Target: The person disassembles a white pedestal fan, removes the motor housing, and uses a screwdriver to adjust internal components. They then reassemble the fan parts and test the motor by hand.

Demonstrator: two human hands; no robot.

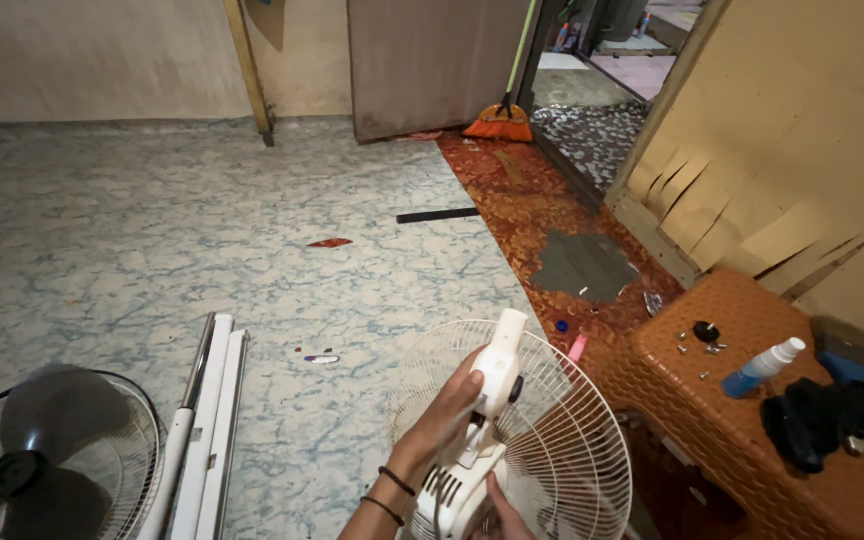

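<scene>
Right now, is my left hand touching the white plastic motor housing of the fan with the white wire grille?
Touching. The head view shows the left hand wrapped around the white plastic motor housing, its fingers pressed against the casing behind the white wire grille.

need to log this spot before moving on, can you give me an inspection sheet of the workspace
surface: blue-white marbled floor, red patterned strip along the right.
job's things: white fan motor housing with wire guard held upright.
clutter: second fan and white poles on the floor at left; woven brown stool with spray bottle, small screws, black cloth.
grippers: left hand grips the housing; right hand touches its base.
cables: nothing seen.
surroundings: orange broom by the open doorway, torn cardboard wall at right.
</scene>
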